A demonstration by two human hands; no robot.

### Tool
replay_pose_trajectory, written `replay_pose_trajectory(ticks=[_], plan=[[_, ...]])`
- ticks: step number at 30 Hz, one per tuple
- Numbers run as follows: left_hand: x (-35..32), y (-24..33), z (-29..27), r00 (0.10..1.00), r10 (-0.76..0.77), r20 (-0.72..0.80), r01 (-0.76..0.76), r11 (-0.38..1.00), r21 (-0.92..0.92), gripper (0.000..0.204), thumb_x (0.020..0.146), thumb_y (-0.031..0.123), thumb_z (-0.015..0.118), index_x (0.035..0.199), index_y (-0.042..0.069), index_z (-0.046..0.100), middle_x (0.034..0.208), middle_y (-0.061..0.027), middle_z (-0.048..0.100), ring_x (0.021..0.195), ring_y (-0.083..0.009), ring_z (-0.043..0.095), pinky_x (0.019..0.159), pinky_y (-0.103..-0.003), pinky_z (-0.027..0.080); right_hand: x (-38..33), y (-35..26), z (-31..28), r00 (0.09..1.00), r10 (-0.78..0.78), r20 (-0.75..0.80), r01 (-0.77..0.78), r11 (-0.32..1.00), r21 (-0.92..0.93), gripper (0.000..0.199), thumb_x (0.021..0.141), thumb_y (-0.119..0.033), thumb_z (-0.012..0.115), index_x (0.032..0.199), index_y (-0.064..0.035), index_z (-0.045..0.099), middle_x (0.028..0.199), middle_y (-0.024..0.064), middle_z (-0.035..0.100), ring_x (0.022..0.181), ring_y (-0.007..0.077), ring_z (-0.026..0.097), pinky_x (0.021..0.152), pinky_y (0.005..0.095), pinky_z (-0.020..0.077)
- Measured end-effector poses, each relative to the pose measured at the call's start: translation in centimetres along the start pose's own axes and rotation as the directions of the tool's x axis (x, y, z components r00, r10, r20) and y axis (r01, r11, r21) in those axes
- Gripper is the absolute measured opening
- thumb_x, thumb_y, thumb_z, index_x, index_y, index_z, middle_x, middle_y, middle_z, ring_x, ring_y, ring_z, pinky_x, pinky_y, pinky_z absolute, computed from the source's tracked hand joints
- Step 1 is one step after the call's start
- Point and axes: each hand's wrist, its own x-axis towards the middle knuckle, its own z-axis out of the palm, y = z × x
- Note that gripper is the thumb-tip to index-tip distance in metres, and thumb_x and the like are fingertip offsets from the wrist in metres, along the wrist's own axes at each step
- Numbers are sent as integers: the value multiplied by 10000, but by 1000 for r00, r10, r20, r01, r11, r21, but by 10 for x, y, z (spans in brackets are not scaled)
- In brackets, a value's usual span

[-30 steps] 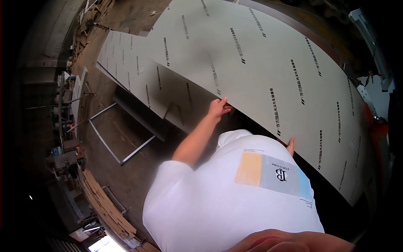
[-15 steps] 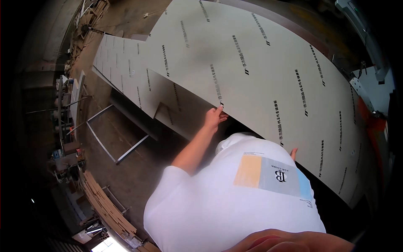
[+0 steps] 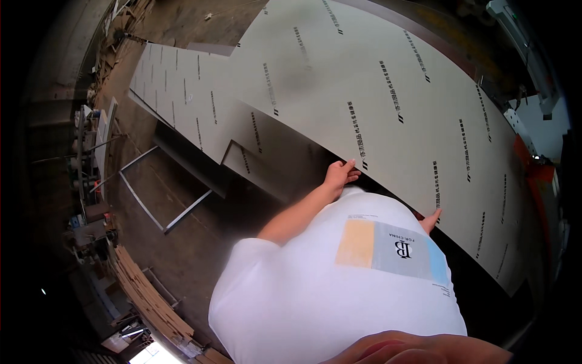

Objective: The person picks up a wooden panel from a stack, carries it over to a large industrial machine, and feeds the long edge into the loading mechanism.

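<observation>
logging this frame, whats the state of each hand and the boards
left hand: grip on the near edge of the big panel
right hand: fingers at the same edge, mostly hidden by the white shirt
big panel: flat, held
lower panels: lying stacked beneath
plank stack: piled on the floor

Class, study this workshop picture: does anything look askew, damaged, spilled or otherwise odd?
Nothing looks damaged or spilled. The large grey board lies flat, gripped at its near edge by the left hand and right hand. Offcut boards beyond overlap unevenly, and wood strips are heaped loosely on the floor.
</observation>
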Motion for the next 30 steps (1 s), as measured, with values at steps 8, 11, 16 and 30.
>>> replay_pose_trajectory(ticks=[8,11,16,30], plan=[[66,129,-148,976,174,-128,-180,983,-38,228,952,213,669,880,60,517,851,-72,638,748,-191,682,618,-294,566,-16,96,105,990,84,116,-72,992,-102,718,919,-623,554,1381,-86,440,1167,111,557,1107,256,522,1073,473,389],[101,178,-213,958,213,-192,-232,969,-86,256,936,246,692,881,71,514,841,-50,626,711,-187,664,610,-305,558,-7,126,125,968,187,169,-161,974,-157,721,923,-622,557,1379,-75,444,1171,127,552,1104,256,526,1082,466,390],[143,258,-299,911,247,-331,-301,945,-124,274,935,274,695,870,76,518,805,-37,602,666,-170,628,606,-310,541,-32,170,189,956,216,200,-185,969,-161,734,922,-623,564,1369,-49,466,1192,144,545,1125,258,538,1079,460,403],[233,371,-435,837,269,-477,-483,774,-410,339,1023,335,534,845,50,576,695,-15,552,572,-114,541,532,-235,523,-38,201,249,982,114,149,-136,979,151,690,941,-556,586,1423,-89,427,1347,109,523,1207,300,542,990,492,478]])
